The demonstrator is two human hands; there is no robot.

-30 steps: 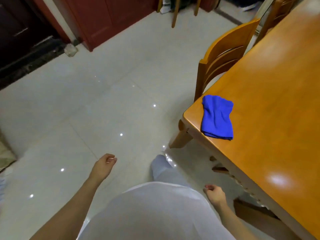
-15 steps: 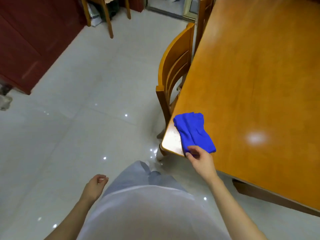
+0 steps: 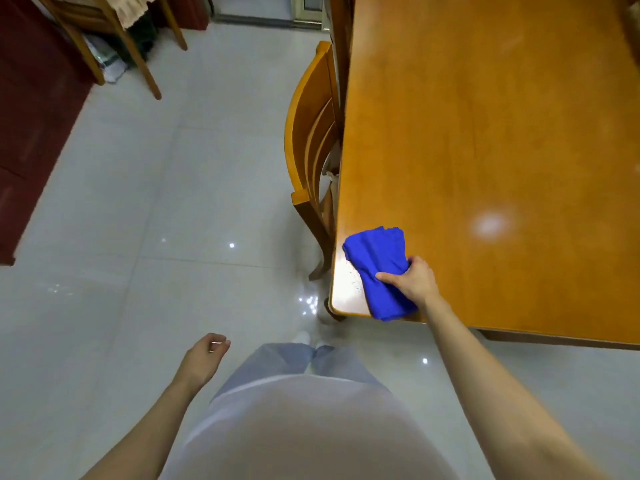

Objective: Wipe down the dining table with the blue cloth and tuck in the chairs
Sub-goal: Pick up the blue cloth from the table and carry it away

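- Head view: grips the blue cloth (image 3: 377, 268) with the right hand (image 3: 417, 284), thumb laid across it.
- Has the cloth bunched on the dining table (image 3: 485, 133), at its near left corner.
- Lets the left hand (image 3: 202, 358) hang loosely curled, holding nothing.
- Shows a chair (image 3: 311, 140) against the table's left edge.

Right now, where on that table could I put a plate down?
The dining table is bare across its middle, beyond the blue cloth. Only its near left corner is crowded: the right hand grips the cloth there.
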